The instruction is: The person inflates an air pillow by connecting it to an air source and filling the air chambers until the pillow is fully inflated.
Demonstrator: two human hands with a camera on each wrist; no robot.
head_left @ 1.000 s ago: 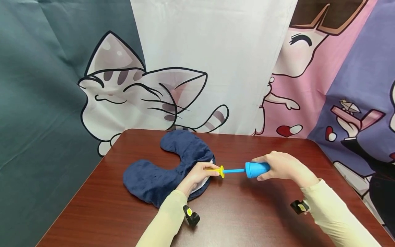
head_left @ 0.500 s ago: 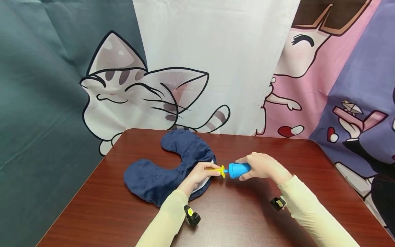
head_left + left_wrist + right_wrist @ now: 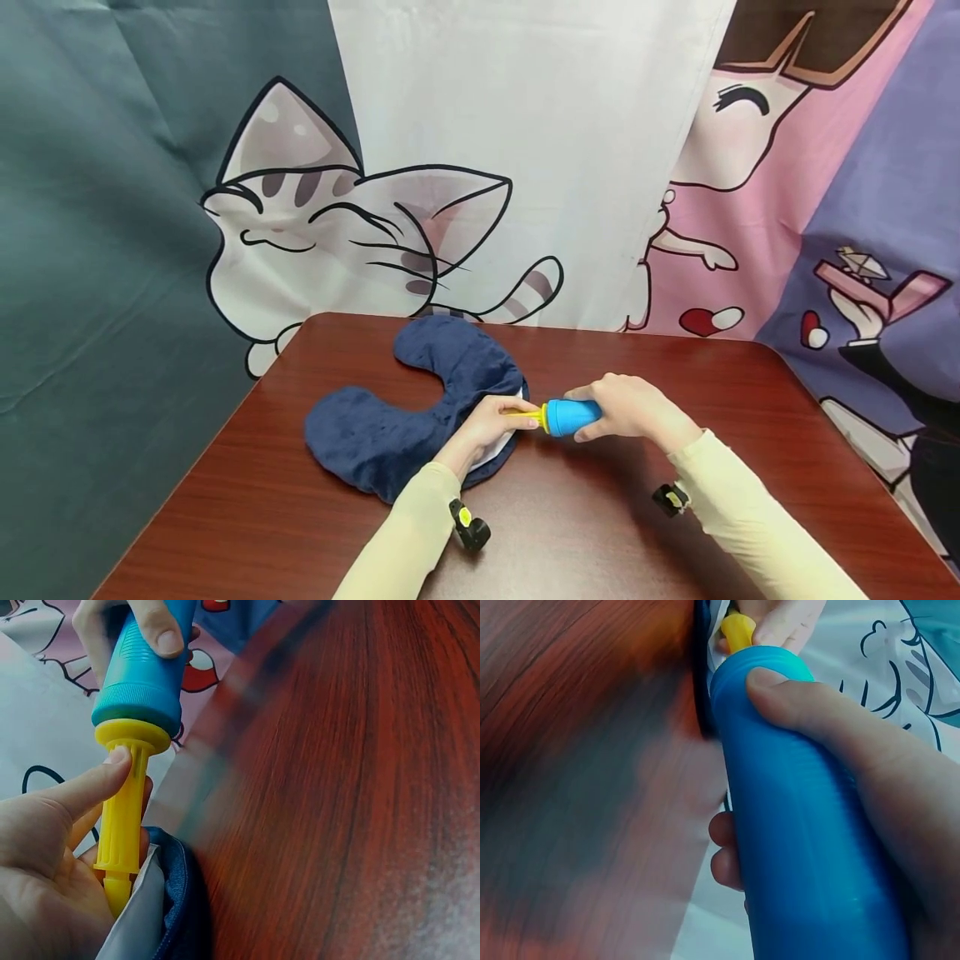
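Note:
A hand pump with a blue barrel point(image 3: 573, 417) and a yellow nozzle end point(image 3: 124, 802) lies level between the two hands. My left hand point(image 3: 487, 423) pinches the yellow part between thumb and fingers, at the opening of a navy U-shaped neck pillow point(image 3: 375, 437). Around the blue barrel, seen large in the right wrist view, my right hand point(image 3: 633, 406) wraps its fingers and thumb. Barrel and yellow flange touch, with no rod showing between them. White lining point(image 3: 142, 907) shows at the pillow's edge; the nozzle's tip sits beside it, partly hidden by the left hand.
The pillow rests on a reddish-brown wooden table point(image 3: 555, 533). Behind the table hangs a cloth backdrop point(image 3: 585, 150) printed with a cartoon cat and a figure. Small black cameras are strapped on both wrists.
My right hand has moved left, pushing the blue barrel over its rod until it meets the yellow flange. My left hand keeps its pinch in nearly the same place.

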